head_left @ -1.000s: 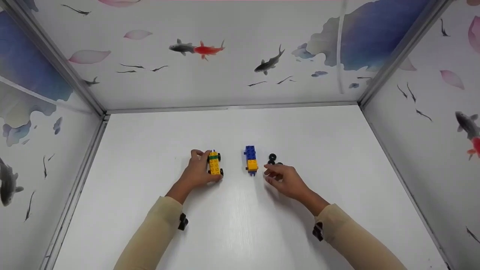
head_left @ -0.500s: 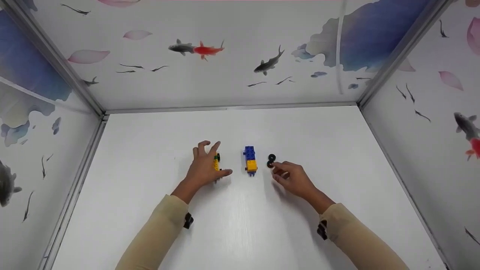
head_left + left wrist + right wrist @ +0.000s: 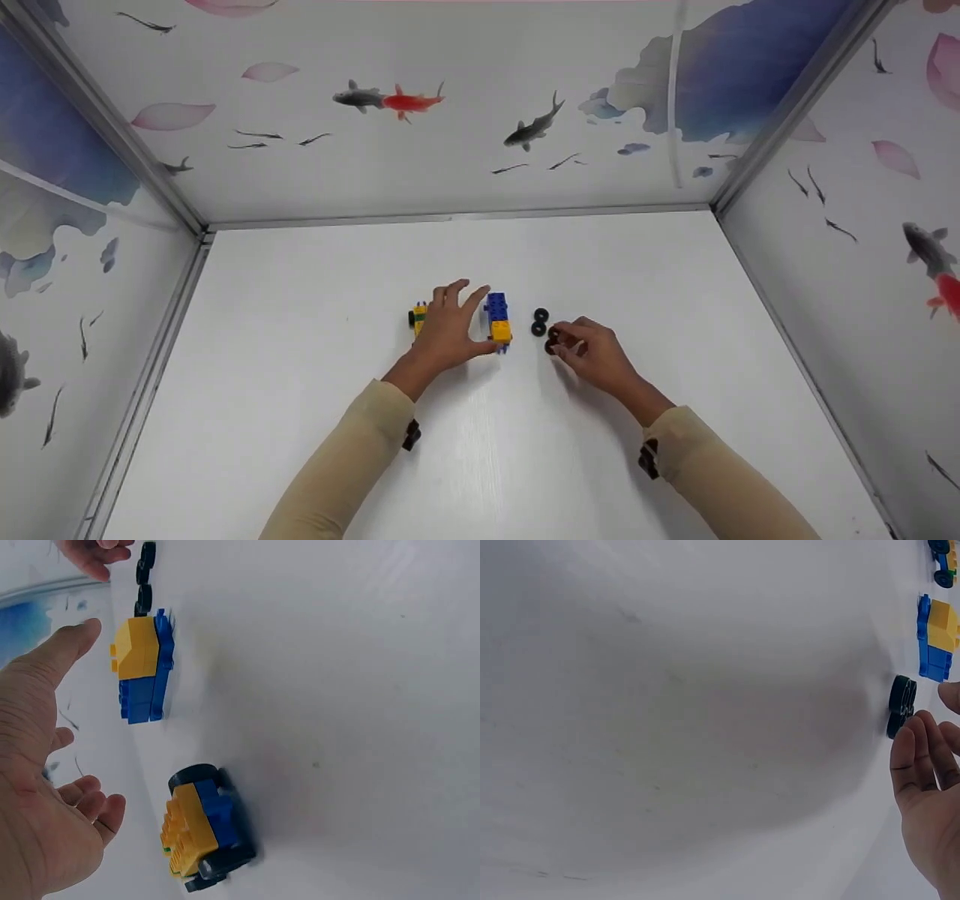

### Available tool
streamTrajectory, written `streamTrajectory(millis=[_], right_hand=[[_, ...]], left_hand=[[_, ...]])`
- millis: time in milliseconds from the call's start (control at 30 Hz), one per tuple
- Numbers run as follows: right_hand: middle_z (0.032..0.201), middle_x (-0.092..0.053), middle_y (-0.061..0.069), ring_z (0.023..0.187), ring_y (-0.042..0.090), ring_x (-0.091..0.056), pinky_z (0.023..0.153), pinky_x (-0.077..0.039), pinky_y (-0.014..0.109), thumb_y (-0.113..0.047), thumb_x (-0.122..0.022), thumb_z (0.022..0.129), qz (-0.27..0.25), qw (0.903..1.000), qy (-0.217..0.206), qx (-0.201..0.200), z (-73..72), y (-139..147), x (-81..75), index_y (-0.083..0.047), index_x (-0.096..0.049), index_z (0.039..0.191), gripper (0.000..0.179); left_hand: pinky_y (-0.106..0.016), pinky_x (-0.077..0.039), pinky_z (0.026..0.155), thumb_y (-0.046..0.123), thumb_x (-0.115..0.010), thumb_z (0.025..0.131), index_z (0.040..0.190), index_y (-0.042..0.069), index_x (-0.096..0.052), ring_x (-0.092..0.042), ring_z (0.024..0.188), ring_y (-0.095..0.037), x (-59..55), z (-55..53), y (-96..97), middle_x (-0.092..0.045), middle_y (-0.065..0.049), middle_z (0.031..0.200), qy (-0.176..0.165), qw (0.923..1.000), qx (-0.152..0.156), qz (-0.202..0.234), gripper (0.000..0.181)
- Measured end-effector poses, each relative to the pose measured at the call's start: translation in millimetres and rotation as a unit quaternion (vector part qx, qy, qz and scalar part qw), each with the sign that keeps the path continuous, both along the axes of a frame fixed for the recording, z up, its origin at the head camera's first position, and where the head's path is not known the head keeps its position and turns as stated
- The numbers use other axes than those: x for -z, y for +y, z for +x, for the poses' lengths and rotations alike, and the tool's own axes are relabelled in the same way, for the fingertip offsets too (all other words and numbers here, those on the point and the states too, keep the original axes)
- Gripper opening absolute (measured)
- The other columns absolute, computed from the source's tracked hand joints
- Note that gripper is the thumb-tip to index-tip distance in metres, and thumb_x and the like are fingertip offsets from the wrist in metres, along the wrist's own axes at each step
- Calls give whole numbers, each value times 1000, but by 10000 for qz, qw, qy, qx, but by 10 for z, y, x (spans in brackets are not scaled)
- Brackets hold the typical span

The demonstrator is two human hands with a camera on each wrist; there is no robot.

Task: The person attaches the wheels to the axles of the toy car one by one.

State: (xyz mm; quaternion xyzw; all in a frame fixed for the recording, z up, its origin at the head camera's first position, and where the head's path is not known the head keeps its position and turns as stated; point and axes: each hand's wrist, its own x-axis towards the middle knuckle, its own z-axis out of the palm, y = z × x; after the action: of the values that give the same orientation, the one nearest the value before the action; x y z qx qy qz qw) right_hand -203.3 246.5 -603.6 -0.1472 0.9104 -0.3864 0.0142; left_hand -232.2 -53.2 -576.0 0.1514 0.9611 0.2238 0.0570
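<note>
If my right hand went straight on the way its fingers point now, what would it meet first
Most likely the black wheels, right by the fingertips of the right hand; whether they already touch is hard to tell.

Painted fish (image 3: 412, 102) and pink petals (image 3: 174, 116) dot white panels (image 3: 375, 180) with grey rails (image 3: 801, 104) around a white tabletop (image 3: 300, 292).

In the head view, the left hand (image 3: 448, 330) hides most of the left car (image 3: 419, 321) from me; the right hand (image 3: 598, 354) partly hides the near wheels (image 3: 550, 347), grip unclear.
</note>
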Motion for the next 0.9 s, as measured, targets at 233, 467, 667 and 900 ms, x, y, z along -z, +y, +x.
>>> streamTrajectory(millis=[233,467,667,900], right_hand=[[127,-68,16,112,32,-72,85,-62,38,0,-81,96,245,9995,185,117,2,18,16,-1,-76,135,39],[148,-65,16,124,39,-62,105,-57,54,0,-77,100,1074,9932,339,-287,-2,13,39,0,-73,141,42],[149,-67,12,124,37,-59,107,-56,54,6,-68,101,1364,9884,437,-503,5,-5,78,1,-72,141,40],[142,-66,15,121,38,-57,103,-56,54,11,-67,99,1421,9881,431,-393,16,21,65,2,-74,137,39]], left_hand=[[-60,-40,132,57,-87,92,173,31,-37,-30,163,-42,77,-38,131,-23,-13,183,-253,9993,223,139,99],[-58,-40,132,56,-85,94,173,32,-37,-32,161,-42,126,-46,198,-20,-14,185,-310,9988,373,-15,95],[-59,-40,131,52,-82,98,172,31,-42,-34,159,-43,170,-34,238,-21,-16,184,-418,9980,480,-28,86],[-57,-42,130,48,-81,100,169,29,-45,-34,159,-42,205,-30,265,-25,-14,183,-540,9977,401,62,80]])
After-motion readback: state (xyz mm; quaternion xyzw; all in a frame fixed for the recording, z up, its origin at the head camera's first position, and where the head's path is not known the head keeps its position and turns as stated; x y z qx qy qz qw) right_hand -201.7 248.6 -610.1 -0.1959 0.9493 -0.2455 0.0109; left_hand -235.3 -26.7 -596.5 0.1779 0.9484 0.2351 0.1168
